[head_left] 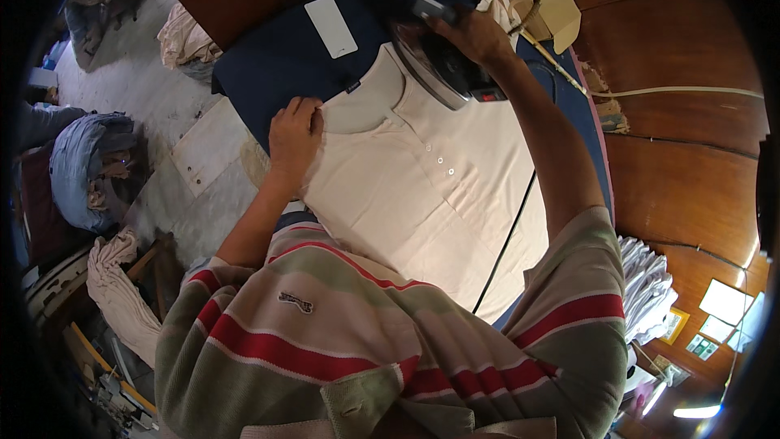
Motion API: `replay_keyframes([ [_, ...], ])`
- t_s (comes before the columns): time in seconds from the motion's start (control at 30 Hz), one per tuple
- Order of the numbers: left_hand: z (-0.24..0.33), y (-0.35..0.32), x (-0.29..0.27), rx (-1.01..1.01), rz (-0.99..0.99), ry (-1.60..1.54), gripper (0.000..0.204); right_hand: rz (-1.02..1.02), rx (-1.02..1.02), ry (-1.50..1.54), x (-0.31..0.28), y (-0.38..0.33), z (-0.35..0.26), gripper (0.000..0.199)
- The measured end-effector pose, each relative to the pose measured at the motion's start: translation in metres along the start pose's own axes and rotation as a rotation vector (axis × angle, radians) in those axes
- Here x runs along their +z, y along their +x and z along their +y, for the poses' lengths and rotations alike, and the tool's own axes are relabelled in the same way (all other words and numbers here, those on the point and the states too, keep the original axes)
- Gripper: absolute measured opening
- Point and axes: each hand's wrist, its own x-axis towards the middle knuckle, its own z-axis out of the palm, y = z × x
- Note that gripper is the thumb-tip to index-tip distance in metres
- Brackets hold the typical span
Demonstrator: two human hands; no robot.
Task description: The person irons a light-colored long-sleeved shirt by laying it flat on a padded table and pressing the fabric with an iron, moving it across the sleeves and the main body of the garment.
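two hands work on one cream polo shirt [422,195] spread flat on the dark blue padded desk [276,65]. no container shows plainly; the nearest is a blue cloth bundle [81,162] on the floor past the desk's left edge, with crumpled garments sitting in its open folds. the shirt lies front up, collar toward the far edge, its buttoned placket running down the middle with small white buttons, the fabric smooth and pale. the left hand [294,134] presses on the shirt's shoulder near the desk's left edge, fingers curled together on the cloth. the right hand [475,32] is clamped on the handle of a dark iron [443,65], which rests at the collar. a black cord [504,244] trails across the shirt. a white card [331,26] lies near the desk's far edge.
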Motion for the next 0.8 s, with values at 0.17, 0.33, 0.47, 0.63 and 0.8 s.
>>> replay_keyframes([
  [0.17,0.001,-0.003,0.001,-0.009,-0.012,-0.017,0.013,-0.02,-0.017,-0.037,0.002,-0.044,0.027,0.052],
  [0.33,0.0,-0.004,0.002,-0.011,-0.017,0.008,0.015,-0.149,-0.066,0.047,-0.004,-0.099,0.02,0.051],
  [0.47,-0.001,-0.005,0.001,-0.005,-0.017,0.018,0.015,-0.154,0.045,0.03,-0.01,-0.094,0.011,0.052],
  [0.63,-0.002,0.002,-0.001,0.003,-0.048,0.001,0.017,-0.067,0.129,0.028,-0.012,-0.085,0.022,0.051],
  [0.8,0.015,0.027,-0.002,0.052,0.072,-0.053,0.023,-0.103,0.229,0.142,-0.023,-0.1,0.011,0.043],
])
